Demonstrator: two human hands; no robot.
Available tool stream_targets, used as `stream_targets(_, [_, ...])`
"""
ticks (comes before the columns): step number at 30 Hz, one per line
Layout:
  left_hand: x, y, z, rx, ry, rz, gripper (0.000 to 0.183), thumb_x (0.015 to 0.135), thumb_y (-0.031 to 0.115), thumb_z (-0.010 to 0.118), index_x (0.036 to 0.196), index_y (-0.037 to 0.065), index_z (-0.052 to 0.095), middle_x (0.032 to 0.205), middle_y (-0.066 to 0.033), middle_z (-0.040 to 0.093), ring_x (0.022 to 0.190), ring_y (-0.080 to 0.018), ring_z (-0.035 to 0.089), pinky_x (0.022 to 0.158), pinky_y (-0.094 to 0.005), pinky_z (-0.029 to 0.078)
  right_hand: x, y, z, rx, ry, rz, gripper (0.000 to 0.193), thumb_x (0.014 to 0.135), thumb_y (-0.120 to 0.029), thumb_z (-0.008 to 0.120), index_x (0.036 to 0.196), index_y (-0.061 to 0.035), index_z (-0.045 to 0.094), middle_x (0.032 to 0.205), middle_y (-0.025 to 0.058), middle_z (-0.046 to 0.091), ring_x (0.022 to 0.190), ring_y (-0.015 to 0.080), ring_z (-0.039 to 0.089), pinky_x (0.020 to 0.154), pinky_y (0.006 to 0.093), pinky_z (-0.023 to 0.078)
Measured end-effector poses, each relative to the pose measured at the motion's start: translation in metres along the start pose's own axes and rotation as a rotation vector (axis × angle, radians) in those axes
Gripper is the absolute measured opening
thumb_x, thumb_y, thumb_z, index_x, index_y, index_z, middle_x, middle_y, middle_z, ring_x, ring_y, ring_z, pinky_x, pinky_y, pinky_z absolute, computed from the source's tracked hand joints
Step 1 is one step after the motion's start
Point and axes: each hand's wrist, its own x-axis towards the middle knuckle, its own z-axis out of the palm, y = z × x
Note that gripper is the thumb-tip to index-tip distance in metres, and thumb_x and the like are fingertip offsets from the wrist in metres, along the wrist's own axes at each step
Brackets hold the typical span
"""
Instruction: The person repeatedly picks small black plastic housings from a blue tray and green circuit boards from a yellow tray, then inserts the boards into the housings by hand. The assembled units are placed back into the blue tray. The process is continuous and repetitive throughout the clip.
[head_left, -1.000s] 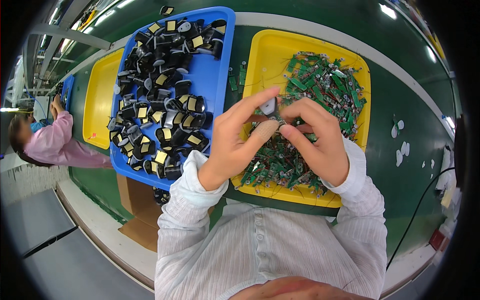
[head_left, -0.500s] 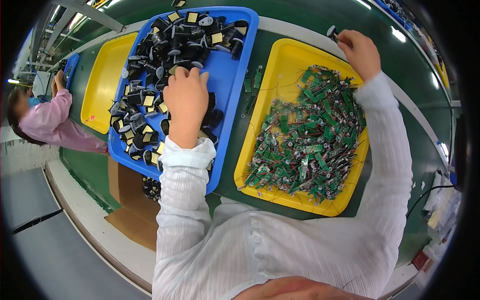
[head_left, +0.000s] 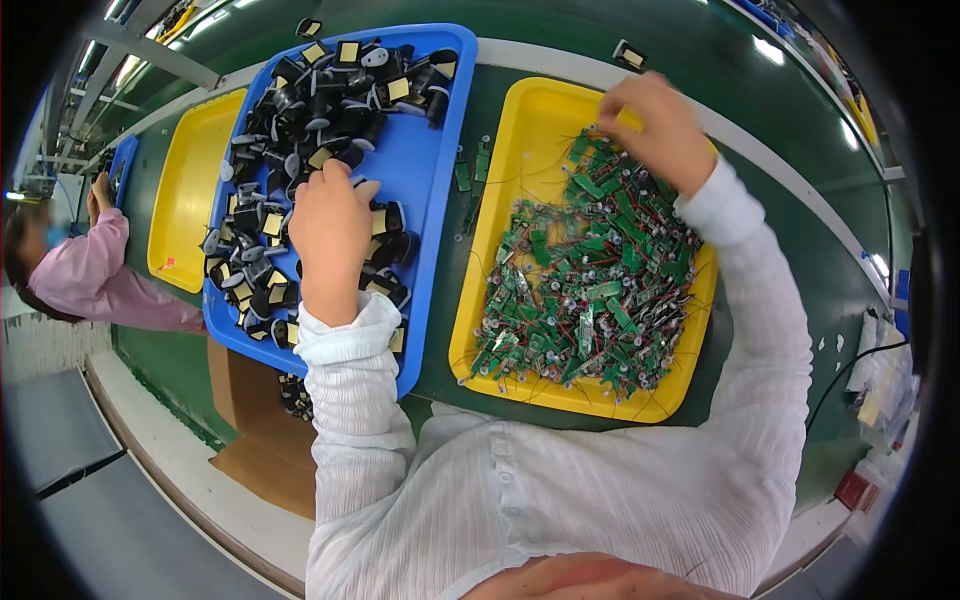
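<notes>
From my remote post I watch two bare hands at work over a green workbench. The left hand reaches into a blue tray, its bent fingertips down among black parts with cream-colored pads; whether they grip one I cannot tell. The right hand hangs over the far edge of a yellow tray, fingers loosely curved and holding nothing that I can see. Just beyond it, apart from the fingers, a single black piece lies on the bench. Green circuit boards with thin wires heap the yellow tray below. Farther left, beyond a second yellow tray, I see a co-worker in a pink sleeve.
</notes>
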Motion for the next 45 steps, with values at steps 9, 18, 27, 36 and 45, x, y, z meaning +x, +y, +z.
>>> stream_targets(9, [-0.016,0.046,-0.025,-0.782,0.261,0.193,0.015,0.088,0.017,0.050,0.092,0.003,0.054,0.073,-0.0168,0.057,0.062,-0.0313,0.056,0.057,-0.0361,0.043,-0.031,-0.059,0.012,-0.042,-0.191,0.182,0.015,0.071,-0.015,0.066,0.076,-0.0056,0.055,0.076,0.0088,0.053,0.076,0.0279,0.050,0.071,0.0354,0.041])
stream_targets(18, [-0.051,0.068,-0.027,-1.457,-0.326,0.219,0.028,0.094,0.020,0.039,0.110,0.001,0.051,0.082,-0.0001,0.054,0.062,-0.0071,0.045,0.054,-0.0191,0.037,-0.037,-0.141,-0.029,0.894,-0.079,0.633,0.014,0.086,-0.008,0.049,0.097,-0.0006,0.048,0.073,0.0081,0.054,0.054,0.0139,0.051,0.051,0.0262,0.041])
stream_targets(27, [-0.059,0.080,-0.025,-1.638,-0.394,0.264,0.029,0.073,-0.002,0.066,0.100,-0.002,0.057,0.108,-0.0102,0.055,0.095,-0.0161,0.056,0.078,-0.0286,0.051,-0.045,-0.147,-0.016,0.574,0.061,0.316,0.013,0.081,-0.010,0.059,0.088,-0.0004,0.054,0.069,0.0138,0.054,0.063,0.0298,0.055,0.056,0.0346,0.043])
stream_targets(36, [-0.059,0.079,-0.028,-1.735,-0.475,0.285,0.033,0.077,-0.002,0.058,0.109,-0.005,0.049,0.112,-0.0137,0.051,0.102,-0.0198,0.052,0.084,-0.0314,0.048,-0.049,-0.148,-0.018,0.574,0.041,0.311,0.015,0.079,-0.012,0.060,0.087,-0.0012,0.054,0.066,0.0124,0.054,0.059,0.0287,0.053,0.053,0.0349,0.041])
stream_targets(45, [-0.059,0.079,-0.021,-1.683,-0.324,0.364,0.033,0.076,0.004,0.063,0.108,0.000,0.054,0.111,-0.0104,0.052,0.099,-0.0166,0.053,0.082,-0.0286,0.044,-0.050,-0.148,-0.013,0.541,0.053,0.335,0.016,0.077,-0.012,0.062,0.086,-0.0007,0.054,0.068,0.0137,0.055,0.059,0.0294,0.053,0.053,0.0354,0.042])
